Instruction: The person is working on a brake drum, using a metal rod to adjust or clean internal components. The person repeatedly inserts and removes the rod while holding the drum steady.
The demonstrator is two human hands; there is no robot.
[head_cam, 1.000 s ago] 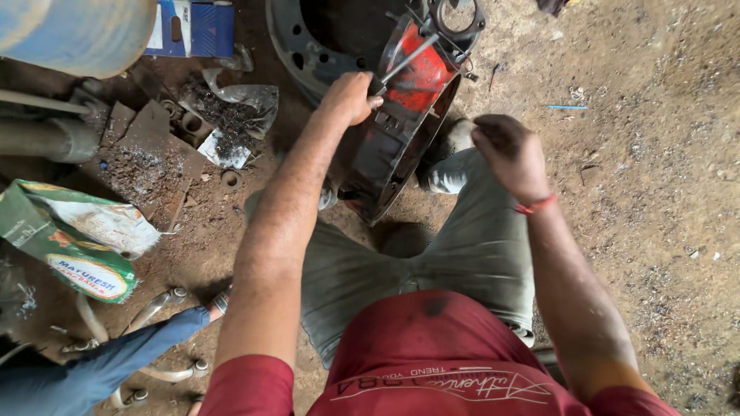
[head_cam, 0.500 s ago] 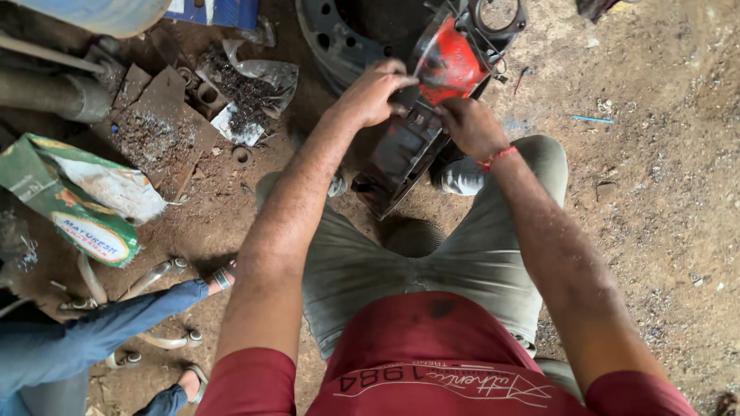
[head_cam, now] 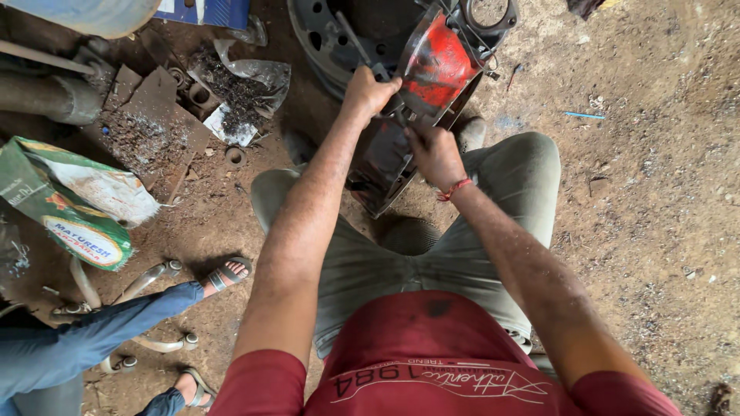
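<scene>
A red and black curved metal part point(head_cam: 436, 71) leans against a dark steel wheel rim point(head_cam: 333, 38) on the dirt in front of me. My left hand point(head_cam: 368, 91) is closed around a thin metal tool point(head_cam: 356, 42) that points up and left over the rim. My right hand point(head_cam: 433, 152), with a red thread at the wrist, grips the lower black section of the part point(head_cam: 383, 166). Both hands sit close together at the part's middle. My knees in grey trousers flank it.
Another person's legs in blue trousers and sandals point(head_cam: 225, 273) reach in at the lower left. A green and white sack point(head_cam: 69, 202) lies left, with pipes point(head_cam: 46, 94), flat metal scraps point(head_cam: 150, 123) and a torn plastic bag point(head_cam: 247, 85) behind it. Dirt floor spreads to the right.
My right hand has moved from my right knee up to the part and taken hold of it. My left hand stays at the tool. The view has shifted closer over the part.
</scene>
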